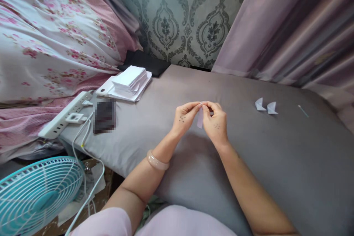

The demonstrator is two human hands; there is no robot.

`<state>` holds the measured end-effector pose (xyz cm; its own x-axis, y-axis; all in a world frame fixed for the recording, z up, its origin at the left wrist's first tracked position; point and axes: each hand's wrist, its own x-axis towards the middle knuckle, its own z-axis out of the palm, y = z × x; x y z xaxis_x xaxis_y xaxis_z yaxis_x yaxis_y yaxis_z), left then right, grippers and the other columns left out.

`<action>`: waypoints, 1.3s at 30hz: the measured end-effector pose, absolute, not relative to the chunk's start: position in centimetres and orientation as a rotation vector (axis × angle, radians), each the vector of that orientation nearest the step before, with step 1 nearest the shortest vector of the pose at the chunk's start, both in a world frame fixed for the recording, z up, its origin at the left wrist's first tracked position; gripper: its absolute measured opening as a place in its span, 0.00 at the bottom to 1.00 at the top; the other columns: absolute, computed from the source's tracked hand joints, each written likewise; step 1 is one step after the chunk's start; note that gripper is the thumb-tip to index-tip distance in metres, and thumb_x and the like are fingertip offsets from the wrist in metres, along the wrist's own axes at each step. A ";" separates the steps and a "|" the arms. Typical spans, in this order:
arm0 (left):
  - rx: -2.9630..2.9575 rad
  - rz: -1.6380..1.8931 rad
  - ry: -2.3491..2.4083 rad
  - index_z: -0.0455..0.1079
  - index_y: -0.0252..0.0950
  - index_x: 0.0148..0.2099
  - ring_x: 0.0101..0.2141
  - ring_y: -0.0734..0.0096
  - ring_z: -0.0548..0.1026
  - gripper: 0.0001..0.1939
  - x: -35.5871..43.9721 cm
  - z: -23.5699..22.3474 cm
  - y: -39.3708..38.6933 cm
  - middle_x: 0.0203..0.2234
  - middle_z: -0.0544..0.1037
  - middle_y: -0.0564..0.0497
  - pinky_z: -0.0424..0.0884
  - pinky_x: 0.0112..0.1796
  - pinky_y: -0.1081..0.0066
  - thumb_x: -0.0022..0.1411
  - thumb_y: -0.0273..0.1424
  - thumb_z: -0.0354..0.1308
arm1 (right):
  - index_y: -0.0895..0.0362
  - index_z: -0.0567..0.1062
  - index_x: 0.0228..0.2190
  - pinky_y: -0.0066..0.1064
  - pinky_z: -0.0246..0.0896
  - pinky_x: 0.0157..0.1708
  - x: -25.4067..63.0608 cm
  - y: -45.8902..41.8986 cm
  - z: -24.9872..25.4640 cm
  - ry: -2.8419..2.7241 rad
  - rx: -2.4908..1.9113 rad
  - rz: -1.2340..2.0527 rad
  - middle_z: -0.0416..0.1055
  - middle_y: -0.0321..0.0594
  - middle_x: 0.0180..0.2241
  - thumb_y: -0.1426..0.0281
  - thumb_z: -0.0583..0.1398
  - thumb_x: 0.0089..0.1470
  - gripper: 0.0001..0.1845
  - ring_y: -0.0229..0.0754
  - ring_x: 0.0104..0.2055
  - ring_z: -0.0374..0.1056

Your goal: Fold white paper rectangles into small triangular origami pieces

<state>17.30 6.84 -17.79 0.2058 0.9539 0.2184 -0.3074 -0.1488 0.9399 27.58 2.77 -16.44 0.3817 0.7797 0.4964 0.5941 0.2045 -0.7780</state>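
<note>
Between my two hands is a small strip of pale, lilac-tinted paper (200, 118), its lower end hanging down. My left hand (184, 115) pinches its top with thumb and forefinger. Pressed against those fingertips, my right hand (215, 120) pinches the same top edge from the other side. The fingers hide how the upper part is folded. Two small folded white paper pieces, one (260, 104) beside the other (272, 108), stand on the grey cloth to the right of my hands.
A grey-covered table (177, 81) lies under my hands. At left are a stack of white paper (129, 79), a blurred dark object (104, 116), a power strip (66, 114) with cables and a turquoise fan (44, 195). A thin stick (303, 111) lies far right.
</note>
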 end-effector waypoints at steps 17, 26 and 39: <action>1.034 1.195 0.717 0.80 0.35 0.34 0.31 0.72 0.75 0.11 17.4 -17.6 6.7 0.30 0.82 0.47 0.70 0.37 0.70 0.52 0.38 0.67 | 0.57 0.74 0.28 0.38 0.64 0.37 27.5 2.6 -16.5 -1.364 -1.626 0.126 0.74 0.47 0.31 0.65 0.54 0.57 0.12 0.45 0.33 0.69; 0.879 1.207 0.744 0.78 0.35 0.31 0.34 0.71 0.75 0.10 16.9 -17.7 7.4 0.31 0.80 0.48 0.68 0.40 0.70 0.49 0.36 0.68 | 0.55 0.73 0.26 0.37 0.64 0.34 28.1 2.6 -16.3 -1.400 -1.675 0.310 0.74 0.41 0.28 0.59 0.61 0.51 0.12 0.43 0.30 0.69; 0.884 1.174 0.641 0.78 0.35 0.34 0.29 0.75 0.73 0.12 17.1 -17.5 7.1 0.29 0.79 0.50 0.68 0.33 0.73 0.48 0.37 0.69 | 0.57 0.78 0.32 0.39 0.70 0.38 28.3 3.0 -15.7 -1.013 -1.309 0.981 0.79 0.42 0.32 0.59 0.69 0.41 0.18 0.43 0.34 0.74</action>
